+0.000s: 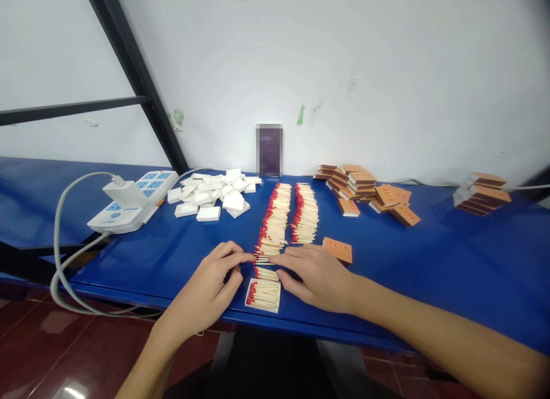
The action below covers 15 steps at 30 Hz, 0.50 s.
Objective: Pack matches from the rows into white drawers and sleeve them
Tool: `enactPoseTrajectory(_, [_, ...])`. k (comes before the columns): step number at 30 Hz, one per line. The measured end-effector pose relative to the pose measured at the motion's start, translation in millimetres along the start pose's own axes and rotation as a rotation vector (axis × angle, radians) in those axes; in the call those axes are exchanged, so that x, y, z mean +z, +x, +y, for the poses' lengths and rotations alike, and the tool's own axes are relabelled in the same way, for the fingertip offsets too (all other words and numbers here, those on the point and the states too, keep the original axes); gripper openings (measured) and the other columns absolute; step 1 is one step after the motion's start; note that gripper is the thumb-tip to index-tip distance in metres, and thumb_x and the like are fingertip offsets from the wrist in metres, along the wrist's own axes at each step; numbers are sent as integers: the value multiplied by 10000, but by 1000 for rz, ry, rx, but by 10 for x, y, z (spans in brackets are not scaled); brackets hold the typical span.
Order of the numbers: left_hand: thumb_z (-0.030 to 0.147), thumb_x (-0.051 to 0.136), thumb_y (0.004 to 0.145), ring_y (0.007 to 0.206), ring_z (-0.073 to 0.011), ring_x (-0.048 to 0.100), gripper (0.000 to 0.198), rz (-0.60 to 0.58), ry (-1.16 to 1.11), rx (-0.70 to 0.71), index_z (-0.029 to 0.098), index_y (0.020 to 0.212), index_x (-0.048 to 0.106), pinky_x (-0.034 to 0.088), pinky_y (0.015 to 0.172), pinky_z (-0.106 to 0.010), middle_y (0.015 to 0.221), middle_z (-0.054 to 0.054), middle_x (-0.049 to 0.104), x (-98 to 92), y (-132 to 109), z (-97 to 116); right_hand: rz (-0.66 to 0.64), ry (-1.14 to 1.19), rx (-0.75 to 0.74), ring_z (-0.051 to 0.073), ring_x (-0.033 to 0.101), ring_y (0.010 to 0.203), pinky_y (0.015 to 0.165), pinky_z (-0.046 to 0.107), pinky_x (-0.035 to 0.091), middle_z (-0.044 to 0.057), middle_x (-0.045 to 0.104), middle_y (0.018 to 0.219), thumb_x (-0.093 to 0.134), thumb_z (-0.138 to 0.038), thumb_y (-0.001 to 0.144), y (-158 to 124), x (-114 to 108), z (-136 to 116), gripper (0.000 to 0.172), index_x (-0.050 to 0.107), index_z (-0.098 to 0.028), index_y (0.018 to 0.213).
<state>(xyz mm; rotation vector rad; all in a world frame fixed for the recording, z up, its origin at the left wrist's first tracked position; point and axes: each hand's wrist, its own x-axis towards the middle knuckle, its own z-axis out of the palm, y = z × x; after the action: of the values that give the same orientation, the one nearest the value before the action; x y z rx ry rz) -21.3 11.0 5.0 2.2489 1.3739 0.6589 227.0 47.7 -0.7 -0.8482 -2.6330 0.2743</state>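
Hands [212, 278] flank matches [267, 274] | tray [262, 309] near table edge [301, 328] | contact uncertain

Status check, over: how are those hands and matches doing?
Left hand at the red end of loose matches, right hand at the bare end. White tray nearer the person, matches inside. Orange matchbox just beyond right hand.

The slim pale matchsticks [281, 207] look like bare, matt wood, their red heads dull. The small white rectangular trays [209, 214] seem smooth, matt card; the flat orange matchboxes [362, 177] look like printed paper or card. Beneath, the long blue tabletop [429, 273] is smooth and softly glossy. The white multi-socket power strip [114, 220] appears to be smooth plastic, and the dark red floor tiles [64, 347] shine glossily.
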Motion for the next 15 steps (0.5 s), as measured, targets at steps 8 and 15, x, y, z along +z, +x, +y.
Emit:
enactPoseTrajectory(8, [147,358,998,1049,-195,572,391,-6,-10,-2,256,1238,647,461,961,-338,1123,-34,583,5,-3,5,4,-4,-19,181,640,777,669,300,382,30,695,881,461,-251,1018,-4,5,5,281,679,-196,1187])
enactPoseTrajectory(15, [183,353,1019,1036,-205,569,381,1,-5,-2,246,1265,636,476,945,-356,1122,-51,588,19,6,2,2,-21,-26,160,615,729,649,292,367,18,667,826,462,-239,1017,-1,-5,9,257,700,-200,1107])
